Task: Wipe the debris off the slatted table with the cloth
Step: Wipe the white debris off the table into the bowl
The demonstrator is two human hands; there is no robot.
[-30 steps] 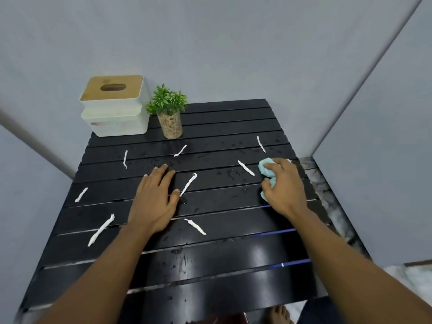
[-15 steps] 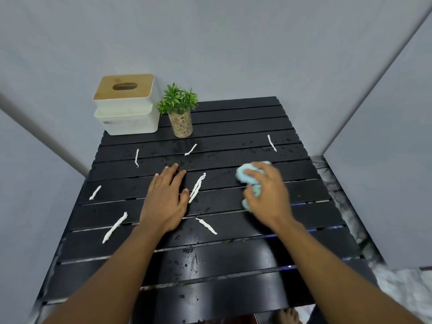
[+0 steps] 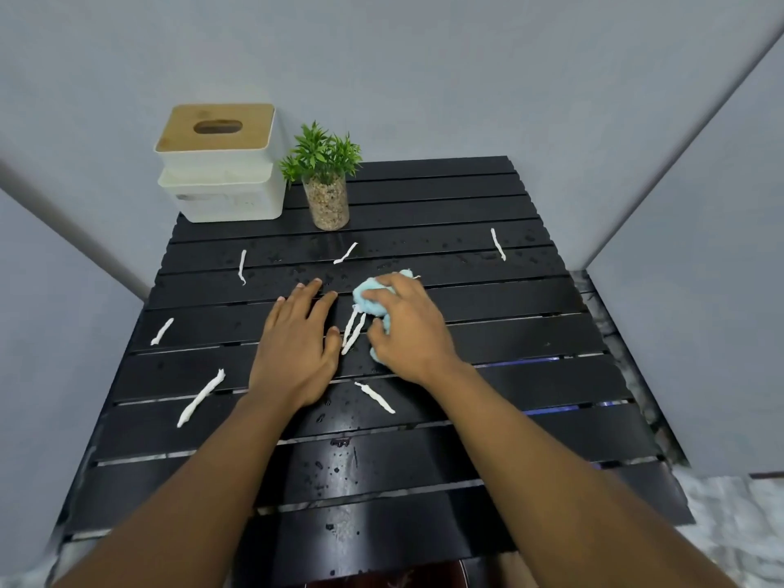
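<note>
The wiping is mid-stroke: the right hand is clenched on the balled cloth at mid-bench, seemingly touching two strips beside the flat, empty left hand, so next it must push them over an edge.

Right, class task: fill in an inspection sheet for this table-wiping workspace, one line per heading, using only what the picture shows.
Surface: black slatted table, wet droplets, gaps between slats.
Job's things: light blue cloth bunched under the right hand; white debris strips scattered, two lying together beside the cloth, one far right.
Clutter: tissue box and potted plant at the far left corner.
Grippers: left hand flat on the slats, fingers spread; right hand closed on the cloth.
Cables: nothing seen.
Surroundings: plain grey walls close around.
</note>
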